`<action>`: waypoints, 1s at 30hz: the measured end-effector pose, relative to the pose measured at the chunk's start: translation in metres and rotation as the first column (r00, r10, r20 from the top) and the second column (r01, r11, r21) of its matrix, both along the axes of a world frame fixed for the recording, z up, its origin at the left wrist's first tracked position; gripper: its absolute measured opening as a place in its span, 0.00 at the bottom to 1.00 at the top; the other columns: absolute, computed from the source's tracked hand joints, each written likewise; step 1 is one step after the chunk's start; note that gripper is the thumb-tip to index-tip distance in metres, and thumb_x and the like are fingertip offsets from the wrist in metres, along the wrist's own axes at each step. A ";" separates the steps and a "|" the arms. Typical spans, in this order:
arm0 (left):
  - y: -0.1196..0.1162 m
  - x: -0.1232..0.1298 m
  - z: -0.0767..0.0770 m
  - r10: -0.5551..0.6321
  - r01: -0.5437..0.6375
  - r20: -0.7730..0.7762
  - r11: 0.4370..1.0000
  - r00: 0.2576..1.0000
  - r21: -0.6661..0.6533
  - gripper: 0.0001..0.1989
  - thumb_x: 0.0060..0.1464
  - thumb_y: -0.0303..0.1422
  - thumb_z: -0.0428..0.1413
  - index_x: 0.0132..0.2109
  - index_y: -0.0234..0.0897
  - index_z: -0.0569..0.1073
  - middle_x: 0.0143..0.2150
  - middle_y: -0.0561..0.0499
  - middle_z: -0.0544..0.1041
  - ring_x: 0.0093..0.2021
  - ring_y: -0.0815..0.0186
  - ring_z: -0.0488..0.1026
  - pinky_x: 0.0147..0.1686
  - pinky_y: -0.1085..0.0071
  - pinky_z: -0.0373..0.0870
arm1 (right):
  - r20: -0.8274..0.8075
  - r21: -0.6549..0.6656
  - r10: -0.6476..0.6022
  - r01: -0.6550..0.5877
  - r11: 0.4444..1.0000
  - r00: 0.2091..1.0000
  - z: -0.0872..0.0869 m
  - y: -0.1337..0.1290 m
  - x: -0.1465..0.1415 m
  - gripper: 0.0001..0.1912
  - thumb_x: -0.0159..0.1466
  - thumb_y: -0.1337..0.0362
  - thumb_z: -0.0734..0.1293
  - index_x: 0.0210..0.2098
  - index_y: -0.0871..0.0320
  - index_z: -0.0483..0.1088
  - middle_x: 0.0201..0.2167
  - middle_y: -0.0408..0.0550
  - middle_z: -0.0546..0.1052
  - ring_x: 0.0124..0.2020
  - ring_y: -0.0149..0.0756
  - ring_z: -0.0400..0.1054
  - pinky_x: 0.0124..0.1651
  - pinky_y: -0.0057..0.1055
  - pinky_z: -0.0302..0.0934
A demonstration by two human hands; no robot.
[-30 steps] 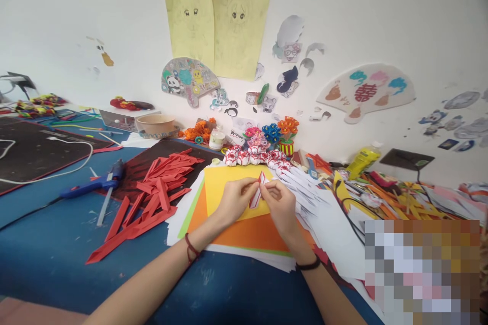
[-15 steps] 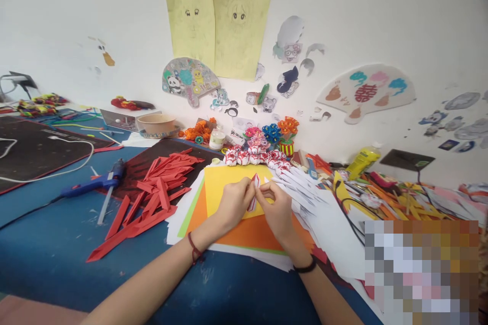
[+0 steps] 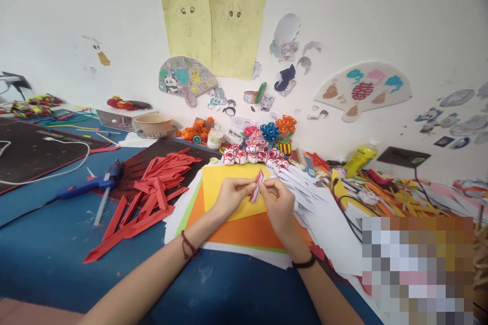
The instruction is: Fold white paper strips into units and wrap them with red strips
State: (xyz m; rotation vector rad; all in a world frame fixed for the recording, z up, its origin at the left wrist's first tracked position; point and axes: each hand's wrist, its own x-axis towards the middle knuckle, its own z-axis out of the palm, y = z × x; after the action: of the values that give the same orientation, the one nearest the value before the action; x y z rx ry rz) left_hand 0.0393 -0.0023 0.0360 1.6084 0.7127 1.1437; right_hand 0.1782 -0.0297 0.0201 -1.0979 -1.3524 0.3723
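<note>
Red-and-white paper [image 3: 253,195] pinched in our left fingers [image 3: 244,183] and right fingers [image 3: 272,191], we are seemingly working a fold, next needing even pressure.

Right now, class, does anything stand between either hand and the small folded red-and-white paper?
Nothing visible does. The left hand and right hand both have fingers on the folded paper, above the yellow sheet. The red strips lie off to the left.
</note>
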 end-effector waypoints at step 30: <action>-0.012 0.011 -0.023 0.321 -0.008 -0.462 0.827 0.827 0.562 0.25 0.64 0.30 0.41 0.67 0.35 0.54 0.50 0.38 0.74 0.47 0.59 0.73 0.43 0.66 0.69 | -0.141 -0.040 -0.010 0.004 0.999 0.990 -0.003 0.002 0.001 0.10 0.62 0.58 0.66 0.29 0.57 0.67 0.25 0.44 0.73 0.27 0.35 0.71 0.32 0.31 0.66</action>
State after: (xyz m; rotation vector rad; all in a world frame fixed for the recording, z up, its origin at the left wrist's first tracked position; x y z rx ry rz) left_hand 0.0500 -0.0143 0.0128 2.4569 0.9691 1.0748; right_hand 0.1792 -0.0277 0.0170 -1.0881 -1.2205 0.4644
